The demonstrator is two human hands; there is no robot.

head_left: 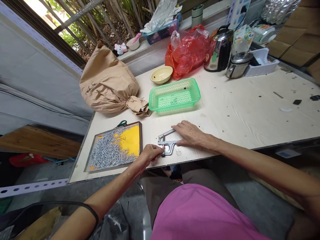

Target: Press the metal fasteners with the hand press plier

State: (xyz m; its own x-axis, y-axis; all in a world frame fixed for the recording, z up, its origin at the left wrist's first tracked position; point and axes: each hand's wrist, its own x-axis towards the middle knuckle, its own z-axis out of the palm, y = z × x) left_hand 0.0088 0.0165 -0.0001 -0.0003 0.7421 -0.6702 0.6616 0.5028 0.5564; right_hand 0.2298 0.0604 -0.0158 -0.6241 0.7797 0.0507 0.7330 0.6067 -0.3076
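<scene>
A small metal tool (168, 144) lies on the table (250, 110), close to the near edge, about the middle of it. Both hands are at it.

The left hand (150, 155) is at the left end of the tool. Its fingers are curled in and pressed together, and the tips pinch the tool's head, by a small red bit. I cannot tell if a tiny piece is in the fingers too.

The right hand (191, 133) lies flat on top of the tool's long handles. Its fingers are stretched out, a little apart, and point to the left.

Just left of the left hand is a flat tray (140, 140) with a dark rim, near the near left corner of the table. It has a yellow sheet inside and lots of little silver pieces (107, 151) heaped on the left part. Scissors (122, 123) with green handles peek out at the tray's far edge.

Farther back, past the tool, sits a green basket (174, 107) with holes in it. A yellow bowl (161, 74) is just behind it. A big brown paper bag (107, 83) lies at the left edge of the table. A red plastic bag (190, 51) and a shiny kettle (221, 50) stand along the far edge.
</scene>
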